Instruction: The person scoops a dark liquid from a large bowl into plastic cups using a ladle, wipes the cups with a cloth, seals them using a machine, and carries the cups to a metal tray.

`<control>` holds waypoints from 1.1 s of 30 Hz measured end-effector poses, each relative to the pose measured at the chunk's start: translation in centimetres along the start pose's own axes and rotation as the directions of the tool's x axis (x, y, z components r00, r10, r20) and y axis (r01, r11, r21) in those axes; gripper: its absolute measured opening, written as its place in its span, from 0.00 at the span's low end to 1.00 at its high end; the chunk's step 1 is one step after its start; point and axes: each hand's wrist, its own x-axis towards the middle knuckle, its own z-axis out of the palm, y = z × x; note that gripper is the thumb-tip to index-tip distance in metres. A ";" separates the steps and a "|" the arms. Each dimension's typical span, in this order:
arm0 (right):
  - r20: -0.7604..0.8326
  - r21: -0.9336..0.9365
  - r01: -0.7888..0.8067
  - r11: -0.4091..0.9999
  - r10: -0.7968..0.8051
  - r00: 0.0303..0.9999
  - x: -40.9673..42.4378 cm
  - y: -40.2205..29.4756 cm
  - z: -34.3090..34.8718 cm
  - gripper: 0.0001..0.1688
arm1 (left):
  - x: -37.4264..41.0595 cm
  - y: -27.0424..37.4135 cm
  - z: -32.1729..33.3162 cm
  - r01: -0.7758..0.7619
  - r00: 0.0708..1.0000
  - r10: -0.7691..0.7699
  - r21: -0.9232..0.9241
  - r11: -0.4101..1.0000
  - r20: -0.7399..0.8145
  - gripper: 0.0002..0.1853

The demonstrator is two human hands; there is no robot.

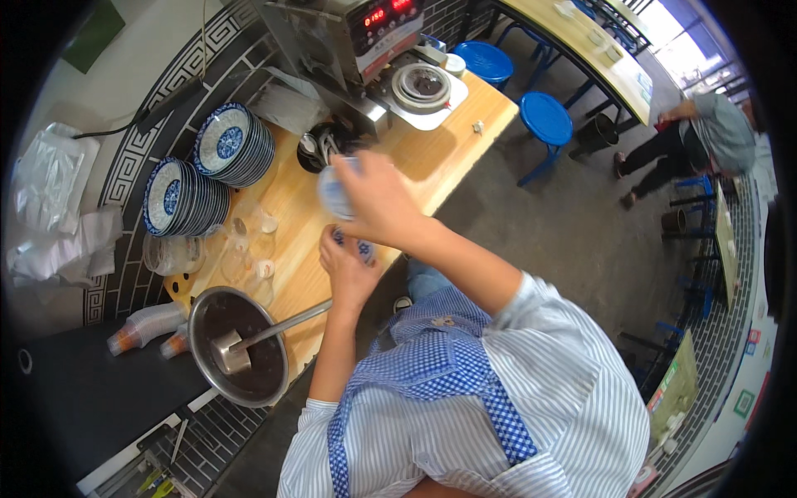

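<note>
My left hand grips a small blue-and-white patterned bowl or cup near the counter's front edge. Just above it, my right hand holds another blue-and-white vessel, blurred and tilted, its inside hidden. The two hands are close together, and fingers cover much of both vessels. Behind the right hand stands a black container of spoons. Left of my hands, several clear plastic cups are on the wooden counter.
A steel pot of dark liquid holds a ladle, its handle reaching toward my left forearm. Blue-and-white bowl stacks line the wall. A cup-sealing machine stands at the far end. Blue stools and a person are beyond.
</note>
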 end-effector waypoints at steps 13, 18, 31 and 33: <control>-0.368 -0.273 -0.945 0.180 0.888 0.276 -45.9 -5.7 -12.0 0.54 | -15.4 13.2 4.1 -0.485 0.638 0.599 -0.351 0.801 0.484 0.45; -0.522 -0.031 -0.998 -0.059 0.852 -0.034 -58.6 -10.3 -14.1 0.52 | -21.8 22.6 6.5 -0.687 0.333 0.827 -0.484 0.542 0.452 0.46; -0.624 0.152 -0.901 -0.406 0.668 -0.406 -93.3 -8.9 -23.8 0.50 | -49.8 48.9 17.9 -0.528 -0.313 0.877 -0.835 0.157 0.363 0.47; -0.662 0.018 -0.915 -0.403 0.681 -0.313 -100.0 -5.5 -25.6 0.51 | -54.0 51.9 19.7 -0.504 -0.376 0.865 -0.857 0.111 0.333 0.47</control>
